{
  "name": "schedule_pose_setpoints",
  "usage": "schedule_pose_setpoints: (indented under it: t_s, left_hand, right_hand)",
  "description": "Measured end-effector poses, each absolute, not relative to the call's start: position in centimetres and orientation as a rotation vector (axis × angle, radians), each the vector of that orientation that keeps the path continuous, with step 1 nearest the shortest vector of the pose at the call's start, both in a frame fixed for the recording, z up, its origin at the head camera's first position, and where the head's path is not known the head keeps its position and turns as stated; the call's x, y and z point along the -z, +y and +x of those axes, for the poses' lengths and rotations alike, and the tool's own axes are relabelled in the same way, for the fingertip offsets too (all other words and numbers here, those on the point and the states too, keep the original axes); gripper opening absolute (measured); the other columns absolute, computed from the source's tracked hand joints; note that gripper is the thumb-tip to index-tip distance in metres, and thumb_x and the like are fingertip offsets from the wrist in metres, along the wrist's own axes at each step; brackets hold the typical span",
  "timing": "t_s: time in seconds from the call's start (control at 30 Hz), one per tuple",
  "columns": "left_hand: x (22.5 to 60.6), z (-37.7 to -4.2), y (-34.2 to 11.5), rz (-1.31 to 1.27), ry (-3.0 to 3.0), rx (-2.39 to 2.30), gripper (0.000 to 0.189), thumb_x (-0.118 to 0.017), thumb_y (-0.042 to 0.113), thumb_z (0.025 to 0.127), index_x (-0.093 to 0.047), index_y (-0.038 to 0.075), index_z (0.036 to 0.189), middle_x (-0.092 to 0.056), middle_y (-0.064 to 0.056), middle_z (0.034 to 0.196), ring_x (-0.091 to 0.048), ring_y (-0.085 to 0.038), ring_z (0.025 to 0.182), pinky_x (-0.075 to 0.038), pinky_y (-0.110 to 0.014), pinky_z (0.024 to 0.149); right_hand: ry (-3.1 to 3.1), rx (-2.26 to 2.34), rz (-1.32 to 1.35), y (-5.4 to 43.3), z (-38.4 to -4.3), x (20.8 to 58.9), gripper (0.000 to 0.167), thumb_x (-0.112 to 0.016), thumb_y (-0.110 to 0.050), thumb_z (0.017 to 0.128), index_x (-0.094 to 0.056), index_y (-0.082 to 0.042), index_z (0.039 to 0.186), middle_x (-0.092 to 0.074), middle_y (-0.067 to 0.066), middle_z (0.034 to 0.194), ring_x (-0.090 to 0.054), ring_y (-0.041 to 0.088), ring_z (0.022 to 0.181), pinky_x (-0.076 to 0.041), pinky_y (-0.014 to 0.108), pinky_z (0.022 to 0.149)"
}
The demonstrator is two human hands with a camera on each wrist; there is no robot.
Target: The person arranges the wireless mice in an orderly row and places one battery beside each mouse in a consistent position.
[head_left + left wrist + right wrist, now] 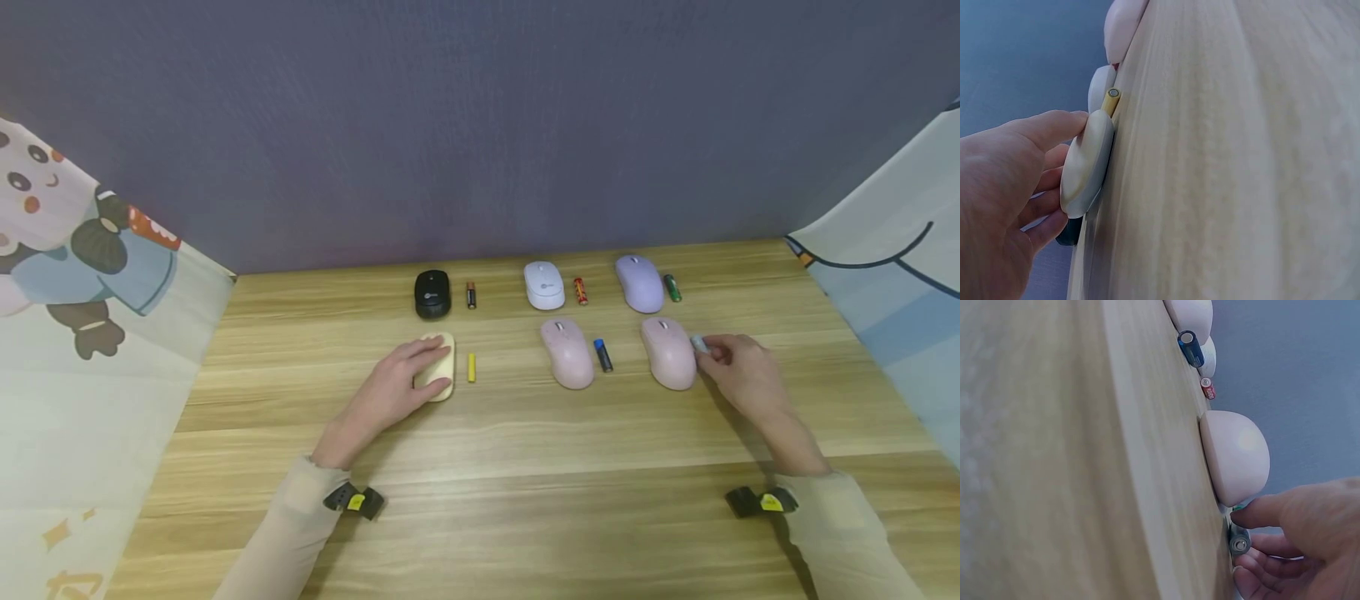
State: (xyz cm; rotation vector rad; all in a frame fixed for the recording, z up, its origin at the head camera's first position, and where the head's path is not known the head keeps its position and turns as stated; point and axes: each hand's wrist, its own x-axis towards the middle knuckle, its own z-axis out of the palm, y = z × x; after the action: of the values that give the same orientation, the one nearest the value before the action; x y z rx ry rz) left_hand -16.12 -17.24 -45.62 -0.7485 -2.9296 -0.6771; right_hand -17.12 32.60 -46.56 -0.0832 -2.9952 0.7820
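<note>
My left hand (390, 381) grips a cream computer mouse (444, 367), thumb at its near end and fingers at its far end. In the left wrist view the cream mouse (1087, 164) sits low at the tabletop, a yellow battery (1111, 100) beyond it. That yellow battery (472, 367) lies just right of the mouse in the head view. On the other side, my right hand (742, 375) pinches a light grey battery (699, 343) beside a pink mouse (669, 353). The right wrist view shows this grey battery (1239, 540) between thumb and fingers, close to the table.
Behind stand a black mouse (432, 294), a white mouse (544, 285) and a purple mouse (640, 284). Beside them lie a black-and-copper battery (471, 295), a red battery (581, 291) and a green battery (672, 288). Another pink mouse (567, 354) has a blue-and-black battery (603, 355) next to it.
</note>
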Motion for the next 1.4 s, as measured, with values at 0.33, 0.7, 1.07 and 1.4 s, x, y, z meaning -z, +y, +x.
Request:
schedule_pose_setpoints:
  t_s: [0.33,0.7,1.07,1.4]
  left_hand:
    - [45.69,-16.1,-17.25,-0.742,-2.927,0.693,0.056,-0.074,0.037,0.096,-0.061,0.008,0.143,-0.053,-0.014,0.153,-0.049,-0.04,0.141,-0.037,-0.053,0.121]
    - [45.69,-16.14,-17.17,-0.746,-2.918,0.692,0.057,-0.074,0.036,0.095,-0.061,0.008,0.142,-0.053,-0.014,0.153,-0.05,-0.04,0.14,-0.037,-0.053,0.12]
    - [45.27,-16.52,-16.92,-0.775,-2.937,0.638,0.057,-0.072,0.037,0.097,-0.06,0.005,0.142,-0.053,-0.016,0.153,-0.05,-0.041,0.14,-0.038,-0.054,0.12]
    - [45.12,-16.58,-16.87,-0.807,-2.924,0.57,0.058,-0.076,0.035,0.094,-0.061,0.001,0.14,-0.052,-0.021,0.151,-0.051,-0.041,0.139,-0.038,-0.053,0.12]
  right_hand:
    - [-2.987,-0.772,-0.085,32.65,-17.15,46.65,0.042,-0.064,-0.022,0.102,-0.063,0.015,0.123,-0.06,0.022,0.097,-0.057,0.032,0.084,-0.045,0.029,0.063]
    - [-2.97,-0.769,-0.071,32.74,-17.03,46.71,0.043,-0.064,-0.023,0.102,-0.063,0.014,0.123,-0.062,0.024,0.098,-0.059,0.033,0.085,-0.045,0.03,0.064]
    - [-2.911,-0.828,-0.06,32.84,-17.17,46.61,0.049,-0.056,-0.028,0.105,-0.059,0.015,0.128,-0.065,0.028,0.104,-0.061,0.036,0.089,-0.049,0.036,0.068]
    - [-2.863,-0.839,-0.042,32.66,-17.18,46.43,0.048,-0.055,-0.029,0.106,-0.058,0.011,0.132,-0.061,0.029,0.109,-0.06,0.039,0.094,-0.05,0.042,0.072]
